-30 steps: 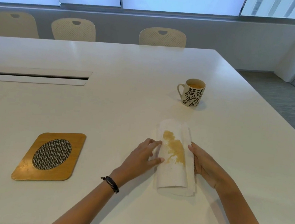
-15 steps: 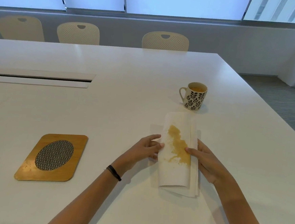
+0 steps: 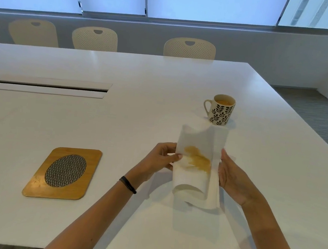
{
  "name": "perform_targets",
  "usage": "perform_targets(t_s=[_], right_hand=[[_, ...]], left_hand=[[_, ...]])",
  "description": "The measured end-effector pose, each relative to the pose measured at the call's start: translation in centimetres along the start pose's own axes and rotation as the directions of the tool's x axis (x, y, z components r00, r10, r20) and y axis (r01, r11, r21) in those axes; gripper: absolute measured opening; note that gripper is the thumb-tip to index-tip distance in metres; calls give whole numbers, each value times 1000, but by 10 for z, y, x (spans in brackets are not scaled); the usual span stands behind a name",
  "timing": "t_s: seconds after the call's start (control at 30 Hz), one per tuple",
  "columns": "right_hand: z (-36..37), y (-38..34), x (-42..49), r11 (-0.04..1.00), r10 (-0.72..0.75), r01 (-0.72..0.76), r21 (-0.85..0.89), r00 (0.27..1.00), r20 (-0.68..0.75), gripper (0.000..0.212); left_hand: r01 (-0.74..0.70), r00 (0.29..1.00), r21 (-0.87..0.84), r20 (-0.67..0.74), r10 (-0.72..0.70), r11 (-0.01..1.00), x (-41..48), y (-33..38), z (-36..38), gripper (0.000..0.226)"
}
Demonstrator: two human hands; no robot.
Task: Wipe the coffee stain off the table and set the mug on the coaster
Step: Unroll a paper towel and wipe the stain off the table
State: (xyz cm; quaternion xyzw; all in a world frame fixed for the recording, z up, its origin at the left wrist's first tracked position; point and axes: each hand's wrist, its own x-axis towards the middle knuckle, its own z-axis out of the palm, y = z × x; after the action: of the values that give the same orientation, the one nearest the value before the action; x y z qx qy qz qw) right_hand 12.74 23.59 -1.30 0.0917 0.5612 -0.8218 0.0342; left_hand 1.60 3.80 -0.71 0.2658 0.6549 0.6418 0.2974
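Note:
A folded white paper towel (image 3: pixel 199 142) with a brown coffee blot on its top face hangs above the white table (image 3: pixel 142 83), lifted off the surface. My left hand (image 3: pixel 156 158) pinches its left edge and my right hand (image 3: pixel 233 179) grips its right edge. Just beyond the towel stands a white mug with a black leaf pattern (image 3: pixel 220 111), holding coffee, its handle to the left. A wooden coaster with an oval woven inset (image 3: pixel 63 172) lies flat at the near left. No stain shows on the table around the towel.
A long cable slot (image 3: pixel 48 88) is set into the table at the far left. Three cream chairs (image 3: pixel 189 47) stand behind the far edge under the windows. The table's right edge drops to grey carpet (image 3: pixel 316 116).
The towel lay flat on the table a second ago with both hands at its sides. Both hands have since closed on its edges and raised it off the surface.

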Motion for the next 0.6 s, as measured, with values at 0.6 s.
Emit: perform_targets(t_s=[0.6], right_hand=[[26, -6, 15, 914, -315, 166, -371, 866, -389, 32]], left_hand=[[-382, 921, 440, 116, 371, 812, 8, 30, -33, 24]])
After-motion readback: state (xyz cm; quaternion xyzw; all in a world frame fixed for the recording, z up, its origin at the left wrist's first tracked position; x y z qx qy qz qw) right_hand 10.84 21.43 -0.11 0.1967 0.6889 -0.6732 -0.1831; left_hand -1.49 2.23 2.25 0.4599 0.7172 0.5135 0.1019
